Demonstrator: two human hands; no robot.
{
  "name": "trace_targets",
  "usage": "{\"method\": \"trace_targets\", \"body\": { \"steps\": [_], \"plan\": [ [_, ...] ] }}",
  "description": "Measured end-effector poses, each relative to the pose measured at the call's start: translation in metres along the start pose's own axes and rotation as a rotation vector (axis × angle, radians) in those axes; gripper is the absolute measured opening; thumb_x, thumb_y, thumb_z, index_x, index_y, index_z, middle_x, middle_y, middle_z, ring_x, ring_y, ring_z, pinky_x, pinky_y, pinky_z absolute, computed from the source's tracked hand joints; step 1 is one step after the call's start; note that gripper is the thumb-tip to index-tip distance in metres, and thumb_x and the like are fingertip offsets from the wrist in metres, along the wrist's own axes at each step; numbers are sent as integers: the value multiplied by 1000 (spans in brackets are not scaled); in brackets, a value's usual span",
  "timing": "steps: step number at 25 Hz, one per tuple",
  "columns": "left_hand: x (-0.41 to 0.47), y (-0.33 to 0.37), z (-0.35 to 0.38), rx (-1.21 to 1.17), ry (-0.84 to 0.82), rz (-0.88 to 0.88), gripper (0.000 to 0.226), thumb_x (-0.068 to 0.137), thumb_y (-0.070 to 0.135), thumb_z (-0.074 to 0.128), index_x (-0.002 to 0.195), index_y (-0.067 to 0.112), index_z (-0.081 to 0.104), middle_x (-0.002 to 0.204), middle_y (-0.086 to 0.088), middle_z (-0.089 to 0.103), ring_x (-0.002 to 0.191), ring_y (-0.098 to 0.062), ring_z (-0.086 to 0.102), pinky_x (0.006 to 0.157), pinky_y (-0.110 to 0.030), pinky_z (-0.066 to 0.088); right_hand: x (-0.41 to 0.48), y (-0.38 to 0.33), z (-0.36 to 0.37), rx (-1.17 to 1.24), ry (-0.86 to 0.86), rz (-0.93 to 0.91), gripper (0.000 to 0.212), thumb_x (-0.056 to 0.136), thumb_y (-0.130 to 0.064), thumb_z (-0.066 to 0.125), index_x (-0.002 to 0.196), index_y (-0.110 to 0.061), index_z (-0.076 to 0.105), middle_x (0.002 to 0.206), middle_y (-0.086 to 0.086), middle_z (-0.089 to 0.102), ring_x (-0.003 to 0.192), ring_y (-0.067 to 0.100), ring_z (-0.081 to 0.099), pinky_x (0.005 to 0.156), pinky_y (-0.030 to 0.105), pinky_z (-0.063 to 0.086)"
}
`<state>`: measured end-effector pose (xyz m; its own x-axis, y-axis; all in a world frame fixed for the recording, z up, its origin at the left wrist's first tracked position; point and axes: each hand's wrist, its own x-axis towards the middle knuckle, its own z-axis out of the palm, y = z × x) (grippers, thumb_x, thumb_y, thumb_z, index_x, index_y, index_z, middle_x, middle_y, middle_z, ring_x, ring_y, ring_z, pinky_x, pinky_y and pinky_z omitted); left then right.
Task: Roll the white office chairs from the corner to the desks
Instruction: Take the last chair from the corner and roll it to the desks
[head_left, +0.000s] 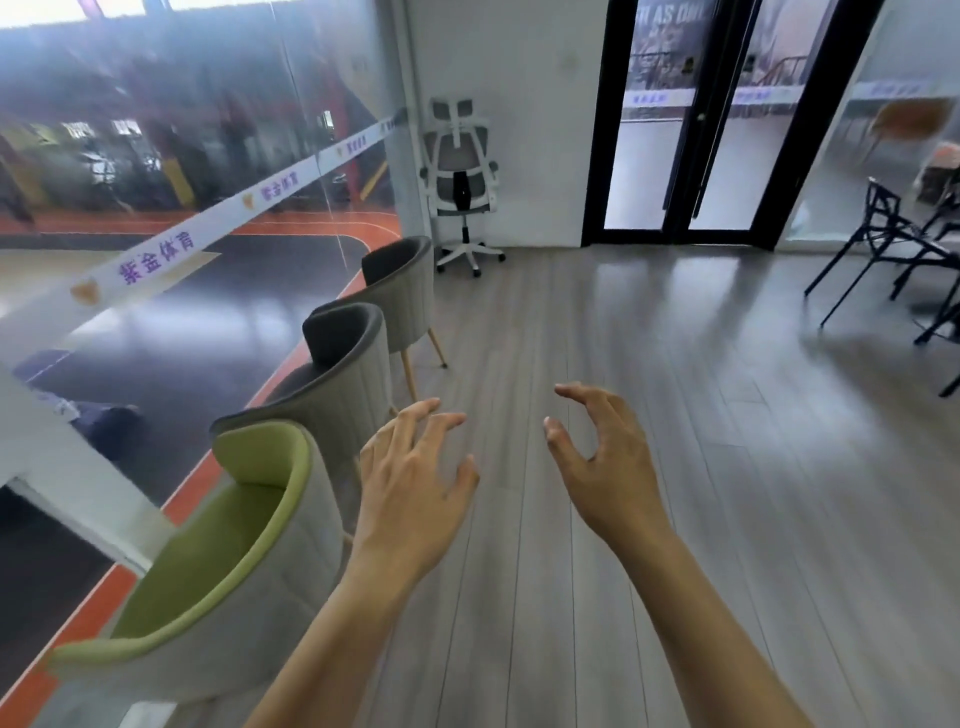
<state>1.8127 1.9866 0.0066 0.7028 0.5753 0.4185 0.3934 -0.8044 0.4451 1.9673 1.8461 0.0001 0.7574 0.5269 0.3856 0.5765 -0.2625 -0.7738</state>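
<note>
Left grip (410, 483) and right grip (608, 467) are held out side by side over the floor (649, 353), fingers spread and loosely bent, holding and touching nothing.
The white office chair (462, 176) stands in the far corner between the glass wall (156, 156) and the black-framed doors (691, 130), well apart from both. Open floor runs from the hands to its wheels. Three tub chairs (343, 374) line the left edge, and black metal chairs (893, 244) stand at the right.
</note>
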Motion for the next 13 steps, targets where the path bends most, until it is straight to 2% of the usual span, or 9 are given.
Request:
{"method": "trace_targets", "body": {
  "steps": [4,8,13],
  "plan": [
    [112,-8,47,4,56,-28,42,89,44,51,129,31,56,142,9,46,134,-14,40,114,-42,30,135,39,14,-1,-16,-20,35,97,-47,58,131,-41,54,133,-18,49,130,12,47,110,43,41],
    [219,-31,101,-14,89,-72,35,90,31,64,125,25,62,134,4,54,126,-20,49,110,-46,36,249,84,49,3,-63,-8,34,96,-46,58,130,-42,54,132,-23,46,133,13,44,104,31,36],
    [386,-90,176,-24,90,-108,36,90,32,68,124,27,60,128,6,54,119,-17,49,107,-39,38,415,143,116,-24,-74,11,33,96,-48,55,128,-43,54,128,-24,44,132,17,46,103,33,36]
  ]
}}
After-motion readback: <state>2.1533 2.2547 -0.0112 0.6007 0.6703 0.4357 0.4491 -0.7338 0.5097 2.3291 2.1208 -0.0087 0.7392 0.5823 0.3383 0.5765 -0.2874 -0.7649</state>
